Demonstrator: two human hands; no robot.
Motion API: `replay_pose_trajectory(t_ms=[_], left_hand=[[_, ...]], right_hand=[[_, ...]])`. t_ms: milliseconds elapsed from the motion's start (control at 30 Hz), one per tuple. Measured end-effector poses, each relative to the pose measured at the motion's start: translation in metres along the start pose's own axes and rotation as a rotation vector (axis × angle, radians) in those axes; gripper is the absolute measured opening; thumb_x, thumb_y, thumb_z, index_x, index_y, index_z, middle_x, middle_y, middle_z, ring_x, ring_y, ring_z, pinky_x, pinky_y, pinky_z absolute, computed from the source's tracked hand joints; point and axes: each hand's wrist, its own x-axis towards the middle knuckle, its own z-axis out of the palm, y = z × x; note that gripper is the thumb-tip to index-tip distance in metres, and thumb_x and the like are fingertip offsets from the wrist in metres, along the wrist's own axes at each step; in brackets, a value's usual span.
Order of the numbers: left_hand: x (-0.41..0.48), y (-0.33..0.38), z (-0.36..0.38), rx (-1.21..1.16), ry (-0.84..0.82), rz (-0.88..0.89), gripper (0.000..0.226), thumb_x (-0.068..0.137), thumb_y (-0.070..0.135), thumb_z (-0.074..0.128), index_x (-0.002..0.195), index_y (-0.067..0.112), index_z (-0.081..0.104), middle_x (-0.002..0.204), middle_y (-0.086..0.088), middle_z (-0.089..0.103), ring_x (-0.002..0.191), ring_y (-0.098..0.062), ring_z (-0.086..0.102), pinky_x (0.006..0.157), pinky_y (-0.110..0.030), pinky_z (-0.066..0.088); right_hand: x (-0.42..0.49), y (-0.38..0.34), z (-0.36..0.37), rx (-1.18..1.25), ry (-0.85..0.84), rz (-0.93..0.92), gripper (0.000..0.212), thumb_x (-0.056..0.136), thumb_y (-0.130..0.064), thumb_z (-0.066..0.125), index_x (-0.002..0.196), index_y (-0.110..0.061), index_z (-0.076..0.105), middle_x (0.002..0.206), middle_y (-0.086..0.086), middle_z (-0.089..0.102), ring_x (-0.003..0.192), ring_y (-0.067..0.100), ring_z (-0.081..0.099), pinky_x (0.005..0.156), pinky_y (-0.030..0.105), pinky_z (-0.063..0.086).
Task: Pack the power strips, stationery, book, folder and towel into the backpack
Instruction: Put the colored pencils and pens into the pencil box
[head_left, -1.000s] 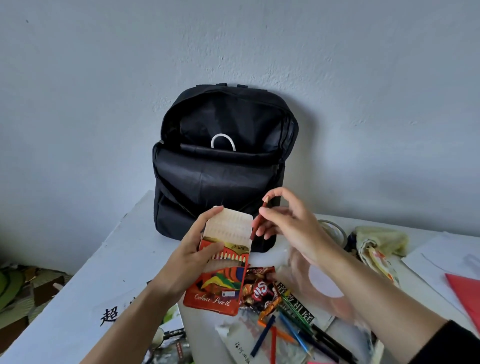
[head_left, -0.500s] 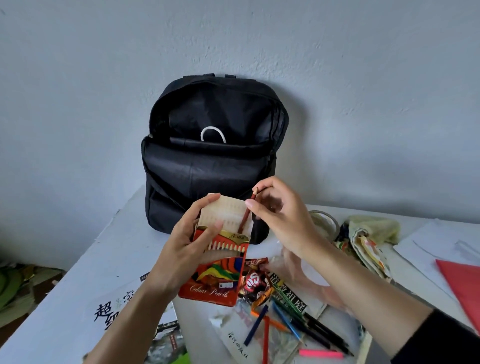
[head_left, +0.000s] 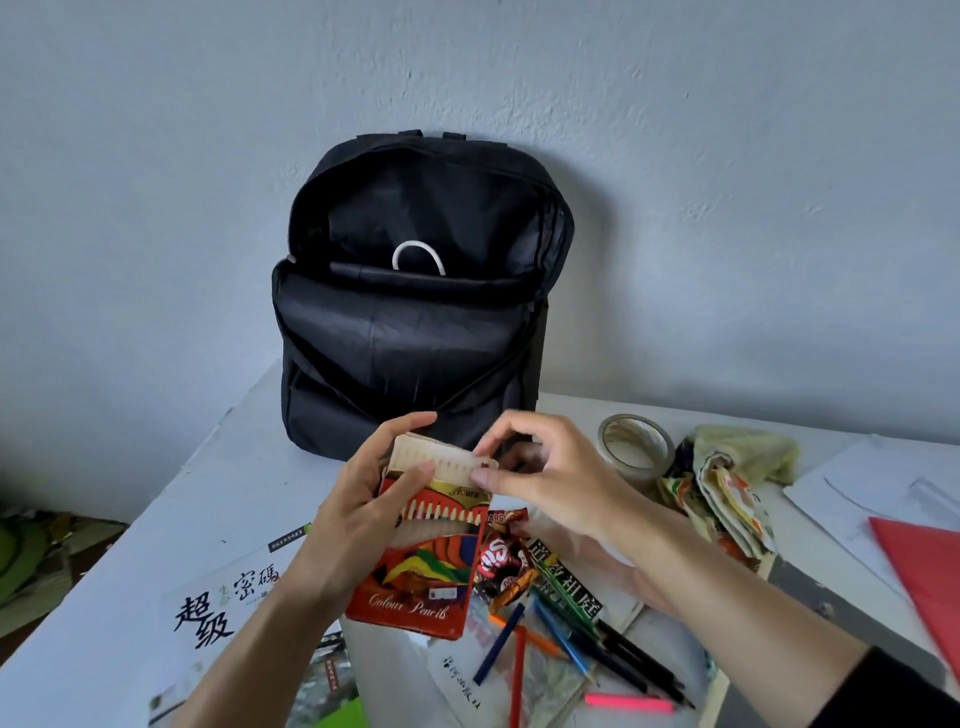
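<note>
Fingers: my left hand (head_left: 363, 519) clamped around colour pencil box (head_left: 423, 561), held upright above table (head_left: 249, 467) | my right hand (head_left: 550, 478) thumb and forefinger pinched together on box's open top flap | backpack (head_left: 415, 312) unzipped, upright against wall just behind | loose pens (head_left: 571, 639) below.

The backpack (head_left: 415, 312) stands at the far side of the worktop (head_left: 249, 467), against the wall; a tape roll (head_left: 635, 447) and towel (head_left: 737, 483) lie to its right, loose pencils (head_left: 545, 639) nearer, a folder (head_left: 924, 571) far right
</note>
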Motion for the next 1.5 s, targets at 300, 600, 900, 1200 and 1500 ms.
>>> replay_pose_trajectory(t_ms=[300,600,900,1200,1500], left_hand=[[-0.009,-0.007,-0.014,-0.008,0.063,-0.09,0.029,0.102,0.019,0.059,0.121,0.04,0.063,0.107,-0.011,0.075,0.091,-0.033,0.077,0.069,-0.039,0.064],[-0.011,-0.006,-0.011,-0.097,0.064,-0.112,0.025,0.101,0.015,0.058,0.121,0.03,0.062,0.103,-0.016,0.075,0.086,-0.035,0.078,0.059,-0.031,0.062],[-0.008,-0.017,-0.007,-0.052,0.046,-0.127,0.028,0.1,0.017,0.061,0.121,0.035,0.063,0.111,-0.012,0.072,0.093,-0.03,0.077,0.067,-0.036,0.063],[-0.009,-0.022,0.002,-0.102,0.02,-0.166,0.026,0.101,0.014,0.06,0.121,0.031,0.063,0.102,-0.014,0.075,0.086,-0.031,0.078,0.061,-0.032,0.062],[-0.01,-0.021,0.017,-0.107,0.018,-0.165,0.025,0.101,0.015,0.059,0.118,0.032,0.064,0.099,-0.012,0.074,0.085,-0.034,0.078,0.063,-0.039,0.064]], right_hand=[[-0.014,0.03,-0.012,-0.578,-0.331,0.12,0.037,0.081,-0.053,0.08,0.111,-0.036,0.066,0.1,-0.014,0.068,0.089,0.008,0.064,0.085,0.026,0.05],[0.007,0.045,0.005,-0.646,-0.17,-0.109,0.031,0.082,0.001,0.073,0.101,-0.024,0.076,0.1,-0.012,0.07,0.092,0.005,0.055,0.079,0.016,0.041],[0.018,0.067,0.014,-0.582,0.065,-0.19,0.02,0.085,-0.004,0.074,0.098,-0.02,0.076,0.108,-0.012,0.063,0.1,0.004,0.056,0.084,0.021,0.046],[-0.034,0.043,-0.01,-0.949,-0.325,0.236,0.017,0.089,-0.034,0.075,0.083,-0.019,0.07,0.086,-0.004,0.062,0.067,0.003,0.058,0.056,0.02,0.045],[-0.049,0.083,-0.013,-0.867,-0.312,0.304,0.02,0.098,-0.038,0.064,0.089,-0.022,0.056,0.102,-0.005,0.055,0.094,0.019,0.055,0.069,0.021,0.038]])
